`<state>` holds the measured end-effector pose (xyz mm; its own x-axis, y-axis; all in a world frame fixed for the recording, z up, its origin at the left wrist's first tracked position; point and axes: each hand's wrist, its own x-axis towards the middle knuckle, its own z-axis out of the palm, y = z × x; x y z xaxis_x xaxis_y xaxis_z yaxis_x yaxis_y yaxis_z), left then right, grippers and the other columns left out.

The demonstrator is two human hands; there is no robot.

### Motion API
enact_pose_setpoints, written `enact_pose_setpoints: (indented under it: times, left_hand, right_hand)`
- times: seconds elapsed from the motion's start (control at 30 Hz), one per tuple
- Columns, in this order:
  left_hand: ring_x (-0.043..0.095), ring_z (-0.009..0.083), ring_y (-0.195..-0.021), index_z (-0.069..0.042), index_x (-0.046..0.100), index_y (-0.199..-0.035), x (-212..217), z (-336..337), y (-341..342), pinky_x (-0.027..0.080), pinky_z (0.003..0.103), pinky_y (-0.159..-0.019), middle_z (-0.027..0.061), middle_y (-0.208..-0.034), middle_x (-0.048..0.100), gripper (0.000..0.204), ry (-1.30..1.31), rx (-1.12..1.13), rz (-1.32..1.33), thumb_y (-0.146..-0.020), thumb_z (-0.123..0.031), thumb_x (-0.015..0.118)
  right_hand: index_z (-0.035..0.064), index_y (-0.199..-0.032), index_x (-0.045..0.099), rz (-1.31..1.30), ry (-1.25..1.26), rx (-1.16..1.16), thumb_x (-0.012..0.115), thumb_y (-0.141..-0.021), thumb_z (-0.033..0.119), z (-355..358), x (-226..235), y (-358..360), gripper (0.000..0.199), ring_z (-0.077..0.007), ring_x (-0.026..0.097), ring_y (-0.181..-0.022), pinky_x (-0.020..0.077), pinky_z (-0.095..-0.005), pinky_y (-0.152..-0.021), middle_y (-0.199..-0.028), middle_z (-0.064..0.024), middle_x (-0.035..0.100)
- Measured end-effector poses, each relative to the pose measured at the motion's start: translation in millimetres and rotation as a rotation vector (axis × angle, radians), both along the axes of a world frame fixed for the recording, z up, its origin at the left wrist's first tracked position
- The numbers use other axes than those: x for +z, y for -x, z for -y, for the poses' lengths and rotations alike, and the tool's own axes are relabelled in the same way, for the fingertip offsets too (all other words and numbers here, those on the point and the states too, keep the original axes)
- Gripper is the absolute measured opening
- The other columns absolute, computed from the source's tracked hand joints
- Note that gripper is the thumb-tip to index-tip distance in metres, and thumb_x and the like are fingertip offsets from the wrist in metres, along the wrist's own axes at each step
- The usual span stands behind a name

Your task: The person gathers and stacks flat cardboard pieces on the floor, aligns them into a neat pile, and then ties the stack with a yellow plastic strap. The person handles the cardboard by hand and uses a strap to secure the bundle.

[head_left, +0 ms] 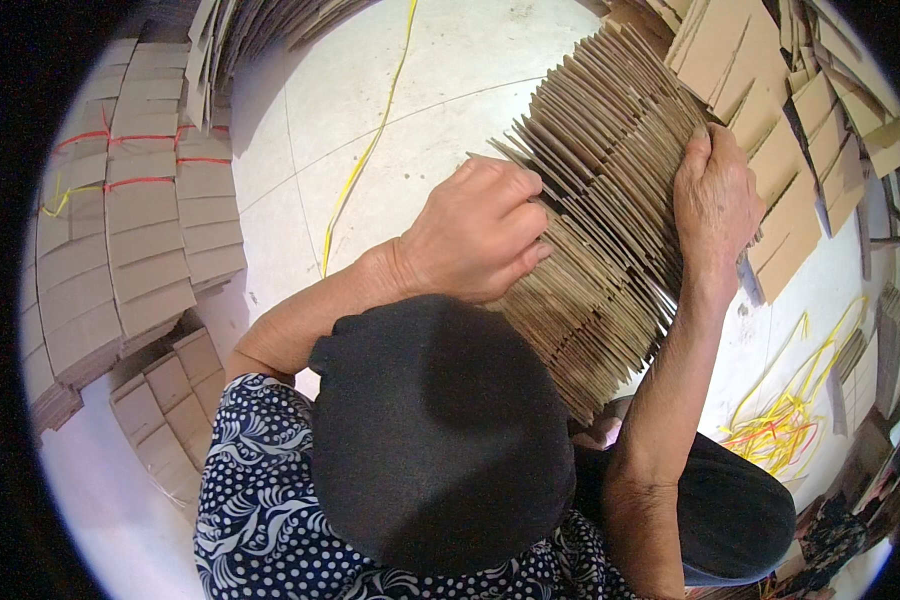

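A long row of thin brown cardboard pieces (610, 190) stands on edge, packed face to face, running from the far right toward my body. My left hand (485, 225) is curled closed at the left side of the row, its fingertips against the cardboard edges. How many pieces it grips is hidden by the fingers. On the opposite side, my right hand (715, 195) holds the row's right edge. Its thumb lies over the top edges, and its other fingers go down the side, partly out of sight.
Tied cardboard stacks (150, 220) with red cord stand at the left, above a smaller stack (175, 410). Flat cardboard sheets (770, 150) lean at the right. A yellow strap (375, 140) crosses the pale floor (310, 110). Tangled yellow straps (780, 435) lie at the lower right.
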<state>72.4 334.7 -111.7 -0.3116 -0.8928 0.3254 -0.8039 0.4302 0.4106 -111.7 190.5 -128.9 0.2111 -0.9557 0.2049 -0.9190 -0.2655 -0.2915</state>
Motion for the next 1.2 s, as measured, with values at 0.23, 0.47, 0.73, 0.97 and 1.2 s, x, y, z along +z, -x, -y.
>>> enact_pose_setpoints:
  times: [0.23, 0.47, 0.73, 0.97, 1.2]
  left_hand:
    - [0.056, 0.0311, -0.081, -0.002, 0.054, -0.080, -2.4, 2.0, -0.7, 0.045, 0.039, -0.072, 0.0185, -0.114, 0.056, 0.024, 0.030, -0.004, -0.008, -0.071, -0.016, 0.072]
    - [0.056, 0.0300, -0.078, -0.003, 0.054, -0.078, -0.9, 2.8, 1.4, 0.045, 0.039, -0.070, 0.0184, -0.114, 0.057, 0.023, 0.012, 0.006, 0.013, -0.071, -0.016, 0.071]
    - [0.056, 0.0332, -0.089, -0.002, 0.056, -0.080, -2.6, 7.3, 2.8, 0.047, 0.040, -0.076, 0.0160, -0.102, 0.057, 0.026, 0.058, 0.000, 0.021, -0.066, -0.016, 0.073]
    - [0.055, 0.0332, -0.087, -0.001, 0.055, -0.081, -2.8, 10.6, 3.5, 0.046, 0.040, -0.075, 0.0194, -0.113, 0.056, 0.026, 0.048, 0.011, -0.006, -0.067, -0.015, 0.072]
    - [0.054, 0.0302, -0.081, -0.002, 0.054, -0.076, 5.4, 15.8, 6.7, 0.044, 0.039, -0.071, 0.0167, -0.115, 0.056, 0.025, -0.025, 0.029, 0.031, -0.066, -0.015, 0.073]
  right_hand:
    - [0.0047, -0.099, 0.062, 0.014, 0.009, -0.001, 0.047, -0.092, 0.028, -0.1, -1.9, 1.0, 0.029, -0.0351, 0.061, -0.088, 0.0438, -0.0496, -0.076, -0.090, -0.0167, 0.065]
    - [0.0041, -0.097, 0.062, 0.009, 0.025, 0.004, 0.048, -0.092, 0.028, 0.2, -2.1, 1.1, 0.028, -0.0350, 0.062, -0.086, 0.0444, -0.0495, -0.075, -0.088, -0.0169, 0.065]
    - [0.0032, -0.093, 0.062, -0.004, 0.070, 0.019, 0.051, -0.090, 0.027, 0.6, -1.3, 1.8, 0.026, -0.0368, 0.062, -0.083, 0.0465, -0.0489, -0.071, -0.083, -0.0188, 0.065]
    - [0.0025, -0.088, 0.061, 0.016, 0.071, 0.026, 0.051, -0.089, 0.026, 0.0, -0.3, 1.8, 0.025, -0.0379, 0.062, -0.081, 0.0464, -0.0495, -0.071, -0.082, -0.0198, 0.064]
    - [0.0024, -0.088, 0.061, 0.001, 0.065, 0.017, 0.053, -0.089, 0.025, -0.9, 0.6, 1.0, 0.024, -0.0368, 0.062, -0.081, 0.0458, -0.0492, -0.070, -0.081, -0.0191, 0.064]
